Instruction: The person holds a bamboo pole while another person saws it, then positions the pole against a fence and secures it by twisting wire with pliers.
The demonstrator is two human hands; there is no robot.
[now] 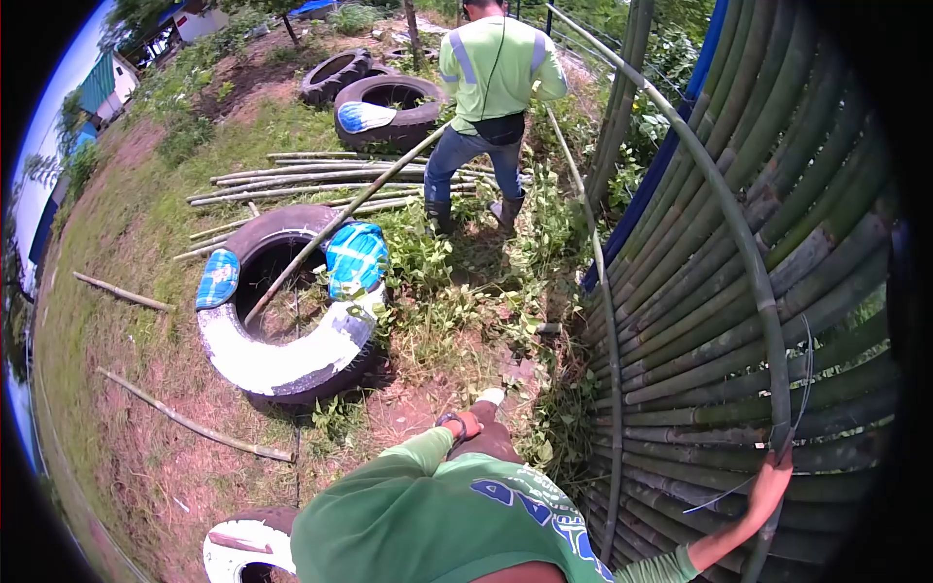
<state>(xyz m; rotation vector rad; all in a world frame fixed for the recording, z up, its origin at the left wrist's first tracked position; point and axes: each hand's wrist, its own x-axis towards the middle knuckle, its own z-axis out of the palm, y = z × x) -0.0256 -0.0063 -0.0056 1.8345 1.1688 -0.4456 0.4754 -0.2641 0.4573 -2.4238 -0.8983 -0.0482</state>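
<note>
My right hand [771, 483] reaches out to the right and grips a long curved bamboo pole [748, 253] that arcs across a wall of bamboo poles [739, 340]. A thin wire [803, 384] hangs by that hand along the pole. My left arm in a green sleeve bends down in front of me. My left hand [465, 425], with an orange and black band at the wrist, rests near my thigh, its fingers hidden. Below it is my green shirt [437, 525].
A person in a yellow-green reflective shirt [498, 68] stands ahead, holding a long pole [340, 223]. A white-painted tyre [282, 361] with blue cloths [357, 257] lies to the left. More tyres [389, 102] and loose bamboo poles [311, 177] lie on the grass.
</note>
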